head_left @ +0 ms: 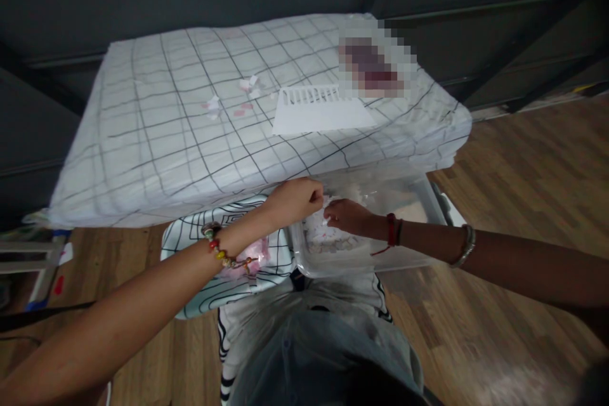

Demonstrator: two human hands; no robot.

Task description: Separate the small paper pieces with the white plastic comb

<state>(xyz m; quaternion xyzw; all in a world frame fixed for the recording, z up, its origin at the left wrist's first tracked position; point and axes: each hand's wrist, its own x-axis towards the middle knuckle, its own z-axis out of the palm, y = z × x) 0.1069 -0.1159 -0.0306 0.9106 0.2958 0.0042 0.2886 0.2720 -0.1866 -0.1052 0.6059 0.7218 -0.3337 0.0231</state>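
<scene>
A clear plastic bin (304,260) stands in front of me, with small white paper pieces (328,238) heaped in its left part. My left hand (297,198) is above the bin's left rim, its fingers curled closed. Just to its right, my right hand (351,217) is over the paper pieces with bent, pinched fingers. The fingertips of both hands point toward each other with a small gap between them. Whatever lies between the fingers of either hand is too small or hidden to make out.
Behind the bin is a table with a white checked cloth (181,133). On it lie a white card with a row of slots (323,115), paper scraps (212,108) and a pixelated dark item (371,66). Left of the bin, a pink packet (259,254) rests on a patterned seat (190,279).
</scene>
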